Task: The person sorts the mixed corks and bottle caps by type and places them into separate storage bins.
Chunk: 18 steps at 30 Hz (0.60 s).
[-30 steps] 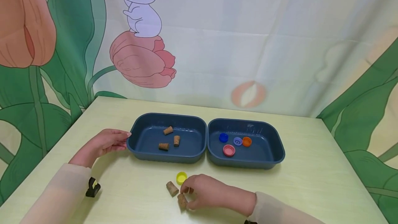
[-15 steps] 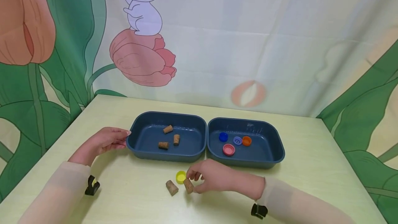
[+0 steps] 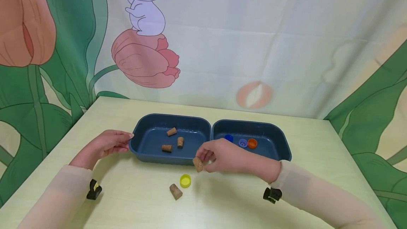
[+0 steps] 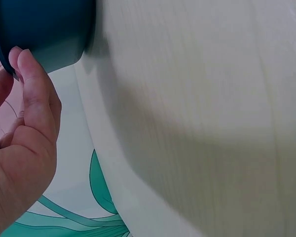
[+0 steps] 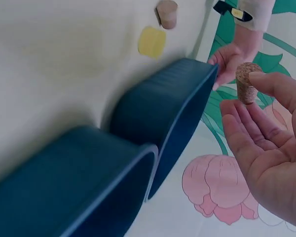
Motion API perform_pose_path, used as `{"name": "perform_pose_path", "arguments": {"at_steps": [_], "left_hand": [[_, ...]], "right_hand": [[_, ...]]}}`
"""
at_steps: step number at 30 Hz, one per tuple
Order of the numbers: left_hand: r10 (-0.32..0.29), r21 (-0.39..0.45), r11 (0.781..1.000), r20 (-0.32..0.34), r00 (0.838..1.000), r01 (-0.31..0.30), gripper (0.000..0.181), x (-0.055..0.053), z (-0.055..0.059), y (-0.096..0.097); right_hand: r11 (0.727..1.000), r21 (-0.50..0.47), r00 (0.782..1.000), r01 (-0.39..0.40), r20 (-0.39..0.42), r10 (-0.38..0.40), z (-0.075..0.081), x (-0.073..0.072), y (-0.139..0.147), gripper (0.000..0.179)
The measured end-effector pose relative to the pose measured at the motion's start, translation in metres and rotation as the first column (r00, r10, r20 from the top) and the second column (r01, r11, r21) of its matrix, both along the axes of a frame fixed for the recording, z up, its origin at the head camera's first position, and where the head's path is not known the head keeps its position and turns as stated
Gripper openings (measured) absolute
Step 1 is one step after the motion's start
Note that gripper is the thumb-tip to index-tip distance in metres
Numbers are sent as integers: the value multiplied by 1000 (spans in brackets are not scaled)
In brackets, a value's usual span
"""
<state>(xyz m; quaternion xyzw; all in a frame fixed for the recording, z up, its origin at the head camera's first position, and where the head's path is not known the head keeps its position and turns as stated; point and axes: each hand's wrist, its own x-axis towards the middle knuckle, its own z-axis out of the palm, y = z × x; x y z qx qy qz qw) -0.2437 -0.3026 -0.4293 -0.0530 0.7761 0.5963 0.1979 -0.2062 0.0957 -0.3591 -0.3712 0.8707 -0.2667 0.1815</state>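
Observation:
My right hand (image 3: pixel 224 156) pinches a tapered cork (image 3: pixel 198 164) between thumb and fingertips, raised off the table in front of the left tray's near right corner. The cork (image 5: pixel 246 83) is upright in the right wrist view. My left hand (image 3: pixel 111 142) grips the left end of the dark blue left tray (image 3: pixel 165 159), thumb and fingers at its rim (image 4: pixel 4 59). Inside that tray lie three corks (image 3: pixel 180 142). Another cork (image 3: pixel 176 191) lies on the table beside a yellow bottle cap (image 3: pixel 185 181).
A second dark blue tray (image 3: pixel 276 146) adjoins the first on the right. It holds a blue cap (image 3: pixel 228 138), a lavender cap (image 3: pixel 243 143) and an orange cap (image 3: pixel 252 143); my right hand and forearm cover its front part. A printed curtain (image 3: pixel 222 63) hangs behind the table.
My right hand has lifted one cork from the table and carried it forward, up toward the trays. It now hides the pink cap. My left hand stays at the tray.

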Motion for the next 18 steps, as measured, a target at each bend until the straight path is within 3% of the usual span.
{"name": "perform_pose_path", "arguments": {"at_steps": [6,18], "left_hand": [[-6,4,1000,-1,1000,6,41,-1,-2,-1],[-12,-6,1000,-7,1000,12,40,-1,-1,-1]], "right_hand": [[999,-39,998,32,46,-30,11,-9,2,30],[998,-15,997,60,43,-59,36,-37,-3,37]]}}
